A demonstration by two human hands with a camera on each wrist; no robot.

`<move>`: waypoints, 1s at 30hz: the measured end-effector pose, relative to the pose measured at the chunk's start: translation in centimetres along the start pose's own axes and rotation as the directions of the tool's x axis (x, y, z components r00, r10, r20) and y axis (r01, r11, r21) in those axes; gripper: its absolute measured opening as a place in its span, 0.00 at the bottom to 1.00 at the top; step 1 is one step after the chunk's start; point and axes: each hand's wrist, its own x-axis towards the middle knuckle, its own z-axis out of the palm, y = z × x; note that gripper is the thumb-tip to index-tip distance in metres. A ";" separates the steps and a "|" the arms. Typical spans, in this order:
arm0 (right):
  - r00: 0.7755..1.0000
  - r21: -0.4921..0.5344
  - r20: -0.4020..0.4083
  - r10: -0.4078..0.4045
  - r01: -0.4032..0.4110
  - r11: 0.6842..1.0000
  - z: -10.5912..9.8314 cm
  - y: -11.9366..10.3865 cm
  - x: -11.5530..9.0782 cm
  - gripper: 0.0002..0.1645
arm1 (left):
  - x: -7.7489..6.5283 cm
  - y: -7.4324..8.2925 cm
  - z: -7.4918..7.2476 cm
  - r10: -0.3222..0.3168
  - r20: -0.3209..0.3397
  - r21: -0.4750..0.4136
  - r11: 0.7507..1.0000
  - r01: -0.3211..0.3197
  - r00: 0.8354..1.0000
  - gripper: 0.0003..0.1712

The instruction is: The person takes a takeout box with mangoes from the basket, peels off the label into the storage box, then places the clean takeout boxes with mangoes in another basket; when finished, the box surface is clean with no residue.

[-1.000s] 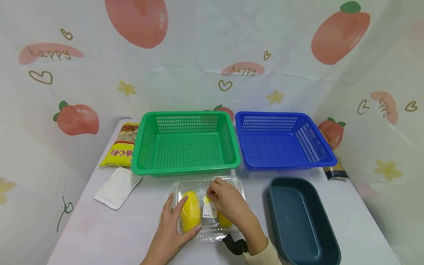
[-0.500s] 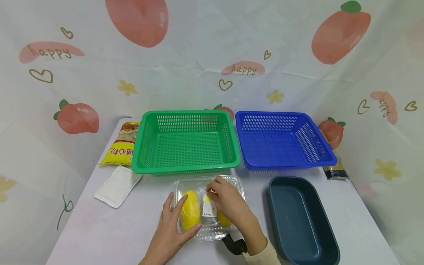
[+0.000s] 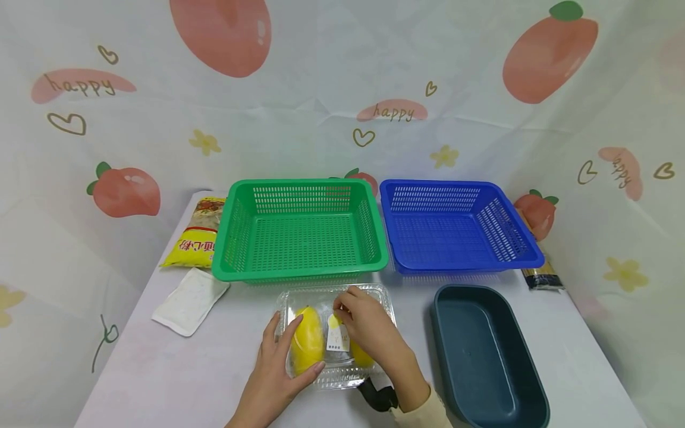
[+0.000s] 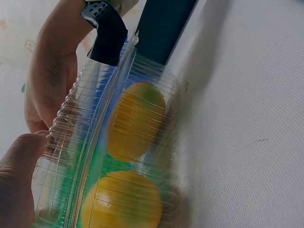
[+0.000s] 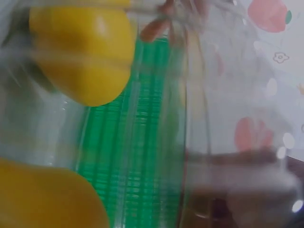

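A clear plastic clamshell box (image 3: 342, 380) lies on the table with its lid down. Two yellow fruits that look like mangoes show through it, the left one (image 3: 308, 342) plainly, the right one (image 3: 361, 355) partly behind a hand. My left hand (image 3: 278, 365) rests on the box's left side, fingers spread and thumb near the front edge. On the lid is a white label (image 3: 338, 337) with a yellow top. My right hand (image 3: 371, 324) pinches at the label's upper edge; its fingertips hide the exact contact.
Behind the box stand a green basket (image 3: 299, 276) and a blue basket (image 3: 465, 264). A dark teal tub (image 3: 446, 345) is at the right. At the left lie a yellow food bag (image 3: 195, 246) and a white packet (image 3: 189, 303). A dark package (image 3: 543, 279) is partly hidden at the far right.
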 end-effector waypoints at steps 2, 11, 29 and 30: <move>1.000 -0.009 0.002 -0.003 0.003 1.000 0.1 0.0 0.0 0.03 | 0.0 0.1 0.0 -0.007 0.004 0.003 1.000 0.007 1.000 0.51; 1.000 -0.060 0.017 -0.026 0.027 0.998 0.0 0.0 0.0 0.03 | 0.0 0.1 0.0 -0.003 -0.001 0.006 1.000 0.003 1.000 0.51; 0.999 0.008 0.044 0.022 -0.023 1.000 -0.1 -0.2 -0.1 0.02 | -0.1 0.1 -0.1 -0.009 -0.001 -0.008 1.000 0.009 1.000 0.51; 0.999 0.004 0.042 0.020 -0.021 1.000 -0.1 -0.2 -0.1 0.03 | -0.1 0.1 0.0 -0.009 -0.002 -0.007 1.000 0.009 1.000 0.51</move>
